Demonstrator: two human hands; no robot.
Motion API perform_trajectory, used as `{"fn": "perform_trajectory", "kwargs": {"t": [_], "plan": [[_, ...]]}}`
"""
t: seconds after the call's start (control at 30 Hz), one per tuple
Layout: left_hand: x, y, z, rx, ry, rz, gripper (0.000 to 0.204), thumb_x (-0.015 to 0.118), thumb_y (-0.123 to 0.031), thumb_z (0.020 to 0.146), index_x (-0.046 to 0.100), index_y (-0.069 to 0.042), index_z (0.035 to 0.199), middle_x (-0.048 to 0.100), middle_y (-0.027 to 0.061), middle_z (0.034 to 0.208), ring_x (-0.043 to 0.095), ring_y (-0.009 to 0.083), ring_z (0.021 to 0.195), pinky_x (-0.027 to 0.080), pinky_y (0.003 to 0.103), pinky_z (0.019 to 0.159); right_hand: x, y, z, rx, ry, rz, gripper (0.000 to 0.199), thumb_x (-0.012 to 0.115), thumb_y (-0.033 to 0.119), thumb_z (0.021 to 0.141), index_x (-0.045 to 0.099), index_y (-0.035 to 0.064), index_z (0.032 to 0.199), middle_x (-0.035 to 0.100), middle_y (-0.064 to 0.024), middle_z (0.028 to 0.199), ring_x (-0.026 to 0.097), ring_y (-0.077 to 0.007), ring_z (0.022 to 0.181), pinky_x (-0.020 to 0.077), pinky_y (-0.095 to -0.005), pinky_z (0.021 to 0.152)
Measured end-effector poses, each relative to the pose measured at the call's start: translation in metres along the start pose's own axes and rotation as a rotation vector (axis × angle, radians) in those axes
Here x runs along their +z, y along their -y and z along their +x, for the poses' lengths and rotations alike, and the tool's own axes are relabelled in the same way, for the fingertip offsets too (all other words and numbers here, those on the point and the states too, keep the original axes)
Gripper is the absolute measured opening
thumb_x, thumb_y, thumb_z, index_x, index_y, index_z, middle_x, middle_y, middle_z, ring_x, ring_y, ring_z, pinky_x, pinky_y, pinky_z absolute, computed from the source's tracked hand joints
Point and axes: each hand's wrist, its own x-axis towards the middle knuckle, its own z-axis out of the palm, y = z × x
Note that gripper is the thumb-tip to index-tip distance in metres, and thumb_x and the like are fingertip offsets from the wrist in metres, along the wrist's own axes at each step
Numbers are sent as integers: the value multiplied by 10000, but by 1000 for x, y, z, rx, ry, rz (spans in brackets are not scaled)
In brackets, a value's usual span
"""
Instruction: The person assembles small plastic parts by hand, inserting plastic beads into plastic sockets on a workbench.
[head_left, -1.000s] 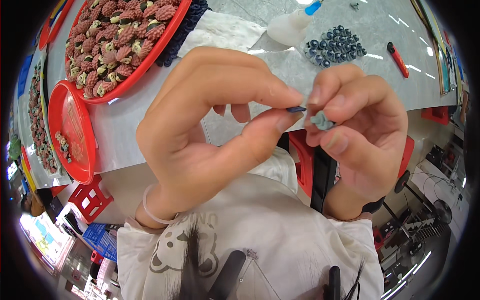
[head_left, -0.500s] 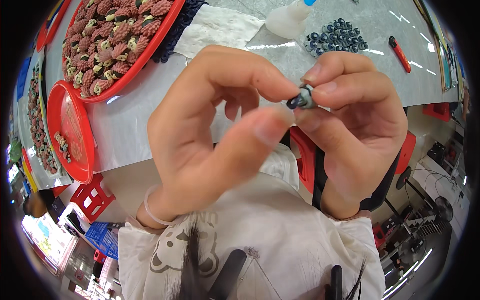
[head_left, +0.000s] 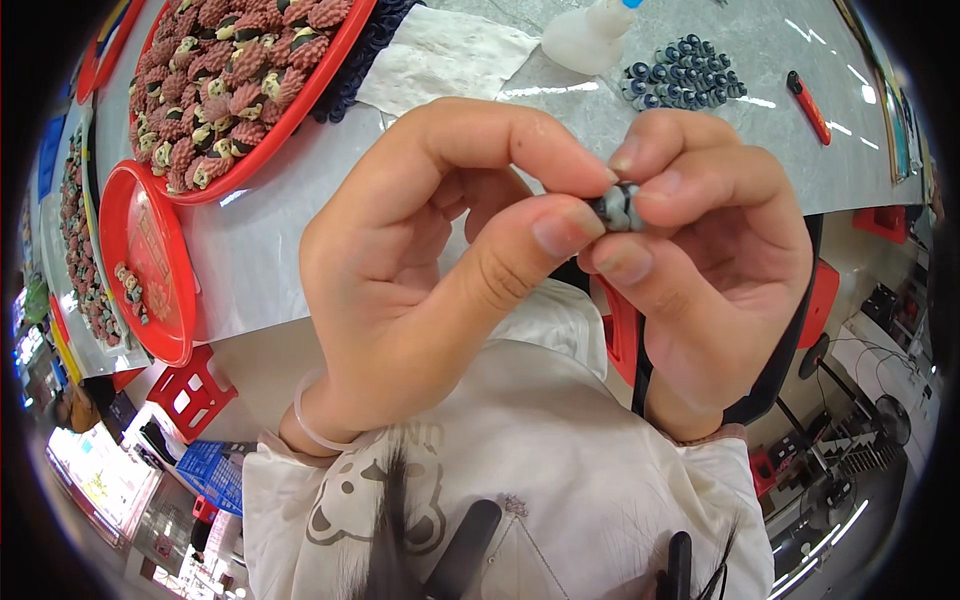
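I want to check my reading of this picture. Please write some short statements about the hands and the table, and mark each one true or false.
1. Both hands pinch one small dark bead between their fingers. True.
2. The left hand wears a thin clear wrist band. True.
3. The large red tray is empty. False: it is full of small reddish figures.
4. The pile of dark beads lies in the red tray. False: it lies on the grey table, beside a red pen.

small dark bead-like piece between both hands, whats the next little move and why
Probably press the two halves together and seat them. The left hand and right hand both pinch the small dark piece at their fingertips, held up off the grey table, so it looks mid-assembly. The pile of similar dark pieces lies beyond.
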Motion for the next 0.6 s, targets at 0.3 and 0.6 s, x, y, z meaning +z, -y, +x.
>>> {"fn": "perform_trajectory", "kwargs": {"t": [0.3,0.6], "plan": [[-8,13,5,441,32,367,154,577,-1,757,501,23,889,515,119,860,496,155,766,403,232,667,7,-4,-3,-5,-82,16,181,555,-70,722,478,-33,882,493,-184,944,574,-176,721,526,-236,615],[-6,6,5,547,32,607,127,564,-77,782,515,-18,883,489,112,835,490,144,682,404,224,576,3,-8,-2,136,-69,343,172,578,-16,739,487,-26,884,518,-179,907,577,-197,668,503,-252,558]]}}
